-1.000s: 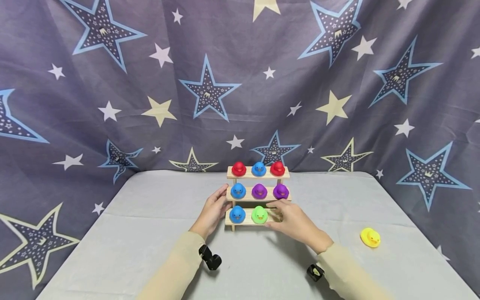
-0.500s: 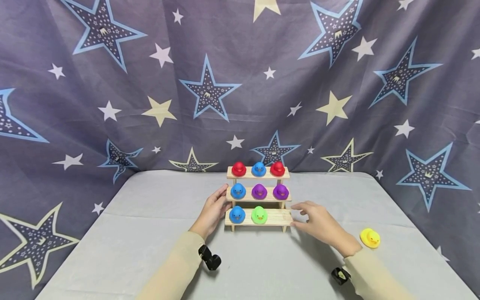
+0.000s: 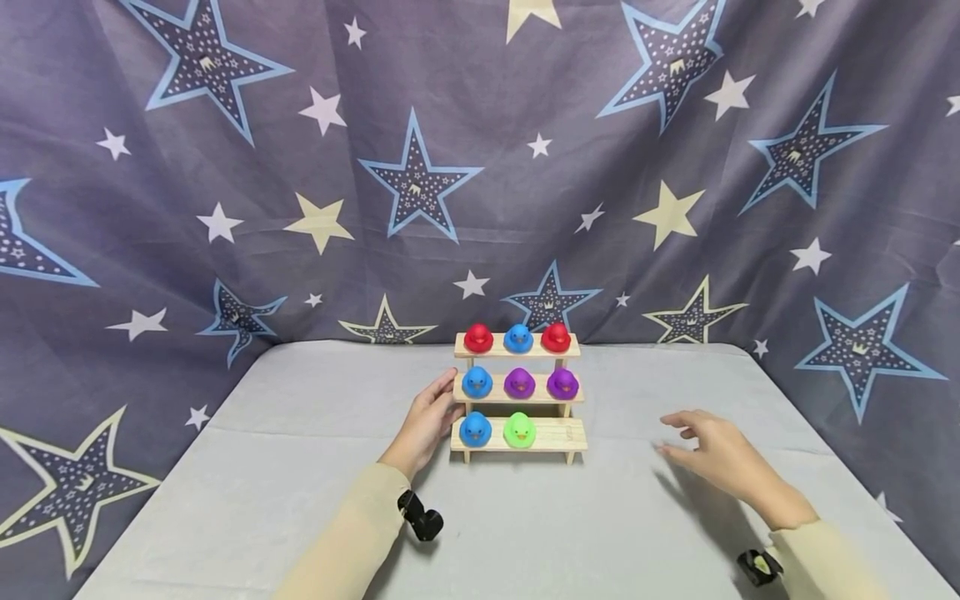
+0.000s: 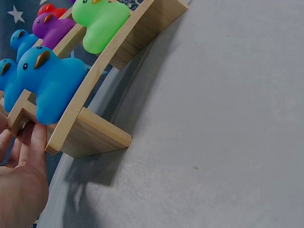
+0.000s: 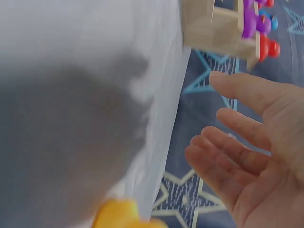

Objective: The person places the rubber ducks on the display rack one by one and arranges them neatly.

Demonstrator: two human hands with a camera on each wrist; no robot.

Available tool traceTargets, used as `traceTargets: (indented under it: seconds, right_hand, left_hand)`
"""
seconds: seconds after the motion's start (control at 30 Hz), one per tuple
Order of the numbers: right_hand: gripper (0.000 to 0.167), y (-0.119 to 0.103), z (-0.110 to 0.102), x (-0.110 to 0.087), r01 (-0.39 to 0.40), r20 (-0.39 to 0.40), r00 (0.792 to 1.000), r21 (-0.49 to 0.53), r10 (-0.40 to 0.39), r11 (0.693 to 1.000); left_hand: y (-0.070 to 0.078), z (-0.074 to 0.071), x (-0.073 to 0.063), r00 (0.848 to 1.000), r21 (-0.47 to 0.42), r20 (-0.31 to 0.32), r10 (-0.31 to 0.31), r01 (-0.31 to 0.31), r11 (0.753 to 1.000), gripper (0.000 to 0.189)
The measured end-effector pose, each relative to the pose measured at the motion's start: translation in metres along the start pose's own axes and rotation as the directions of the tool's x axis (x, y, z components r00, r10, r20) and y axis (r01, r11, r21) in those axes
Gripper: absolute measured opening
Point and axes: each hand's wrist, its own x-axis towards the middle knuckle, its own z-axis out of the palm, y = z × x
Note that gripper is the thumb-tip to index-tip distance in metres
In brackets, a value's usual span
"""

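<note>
A three-tier wooden display stand point(image 3: 555, 434) holds toy ducks at the middle of the table. Its bottom tier bears a blue duck point(image 3: 476, 429) and a green duck point(image 3: 520, 430), with bare wood to their right. My left hand point(image 3: 424, 423) grips the stand's left side, fingers at the wooden support in the left wrist view. Well to the right of the stand, my right hand point(image 3: 722, 457) is over the table with fingers spread and nothing in them. A yellow duck point(image 5: 118, 216) shows at the bottom of the right wrist view; in the head view that hand and forearm hide it.
The middle tier carries a blue duck point(image 3: 477, 382) and two purple ducks point(image 3: 520, 383). On top sit two red ducks point(image 3: 478, 338) with a blue duck point(image 3: 518, 338) between them. A star-patterned curtain point(image 3: 480, 167) hangs behind the pale table point(image 3: 300, 500).
My right hand has drawn away from the bottom tier's right end and moved rightward to where the yellow duck lay in view. My left hand and the ducks on the stand stay put.
</note>
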Motion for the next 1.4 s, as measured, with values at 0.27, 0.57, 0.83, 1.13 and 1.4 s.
traceTargets:
  seconds: [0.27,0.57,0.83,1.13,1.4]
  right_hand:
    - [0.044,0.028,-0.026,-0.022,-0.105,0.015,0.994,-0.071,0.106,0.992]
    - [0.043,0.052,-0.041,-0.041,-0.139,0.013,0.99,-0.116,0.141,0.983]
    - [0.044,0.06,-0.043,-0.049,-0.153,0.037,0.987,-0.105,0.158,0.983]
    - [0.046,0.063,-0.032,-0.052,-0.167,0.07,0.982,-0.091,0.174,0.982]
    - [0.05,0.066,-0.025,-0.052,-0.214,0.089,0.971,-0.102,0.224,0.971]
  left_hand:
    - [-0.002,-0.001,-0.001,1.0,-0.002,0.0,0.005,-0.005,1.0,0.057]
    - [0.0,-0.001,-0.001,1.0,0.001,0.001,0.001,-0.001,1.0,0.058]
    - [0.0,-0.001,-0.001,1.0,0.007,0.008,0.004,-0.004,1.0,0.058]
    - [0.0,-0.001,0.0,1.0,-0.009,0.007,-0.003,0.003,1.0,0.058]
    - [-0.001,-0.002,0.0,1.0,-0.009,0.003,-0.002,0.002,1.0,0.058]
